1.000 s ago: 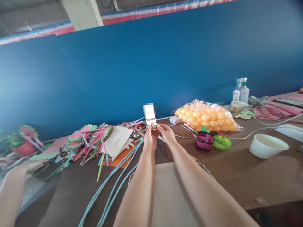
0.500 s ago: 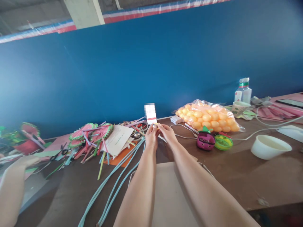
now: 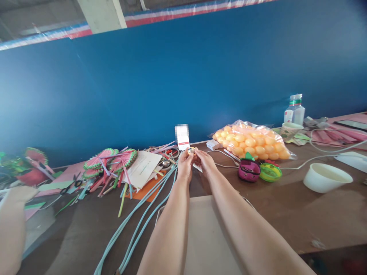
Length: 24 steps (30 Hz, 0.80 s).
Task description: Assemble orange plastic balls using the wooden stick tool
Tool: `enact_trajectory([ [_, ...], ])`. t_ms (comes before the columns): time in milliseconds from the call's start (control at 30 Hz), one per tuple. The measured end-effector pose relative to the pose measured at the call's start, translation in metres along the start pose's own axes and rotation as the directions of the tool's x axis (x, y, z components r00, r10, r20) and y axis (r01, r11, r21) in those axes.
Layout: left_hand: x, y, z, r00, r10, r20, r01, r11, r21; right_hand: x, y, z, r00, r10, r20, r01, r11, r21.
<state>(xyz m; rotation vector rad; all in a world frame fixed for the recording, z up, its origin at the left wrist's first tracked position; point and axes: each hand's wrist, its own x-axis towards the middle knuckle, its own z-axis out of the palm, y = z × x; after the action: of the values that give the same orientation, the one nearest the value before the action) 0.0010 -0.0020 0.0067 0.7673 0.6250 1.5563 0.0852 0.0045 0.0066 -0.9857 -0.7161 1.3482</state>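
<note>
A small shiny round object with a gold-yellow rim (image 3: 190,151) is held between both hands, above the far middle of the table. My left hand (image 3: 185,166) grips its left side with closed fingers. On the other side, my right hand (image 3: 204,159) is closed on its right edge; the fingertips are partly hidden. Just behind them leans a phone (image 3: 183,143) with a lit, partly blurred screen. Under my forearms lies a flat beige board or box (image 3: 205,225). Left of my left hand, light blue cords (image 3: 140,206) run towards the front, beside another shiny round piece (image 3: 166,164).
Pink-green paper fans (image 3: 124,160), paper sheets (image 3: 145,168) and scissors (image 3: 77,181) crowd the left. A bag of orange balls (image 3: 254,141), purple case (image 3: 249,171), green round case (image 3: 270,172), white bowl (image 3: 327,178) and bottle (image 3: 295,110) stand right. Another person's arm (image 3: 13,225) reaches in at far left.
The round object and my fingers have shifted slightly right, and its shiny face shows more now. The other person's arm at far left has moved a little further left.
</note>
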Motion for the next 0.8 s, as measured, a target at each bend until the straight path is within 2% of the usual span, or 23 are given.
enact_trajectory([
  [233,0.0019,-0.0005,-0.0022,0.992,-0.007,-0.127,-0.002,0.998,-0.070,-0.0024,-0.0014,0.0019,1.000,-0.001,-0.008,0.000,0.998,-0.059],
  [533,0.0019,-0.0012,-0.0012,0.994,0.009,-0.113,-0.016,0.998,-0.068,-0.0042,-0.0020,0.0016,1.000,-0.020,0.018,0.021,0.999,-0.047],
  [800,0.0008,-0.0002,-0.0005,0.995,-0.002,-0.096,-0.006,0.996,-0.087,-0.0064,-0.0045,0.0037,1.000,0.016,0.011,-0.016,1.000,-0.018],
])
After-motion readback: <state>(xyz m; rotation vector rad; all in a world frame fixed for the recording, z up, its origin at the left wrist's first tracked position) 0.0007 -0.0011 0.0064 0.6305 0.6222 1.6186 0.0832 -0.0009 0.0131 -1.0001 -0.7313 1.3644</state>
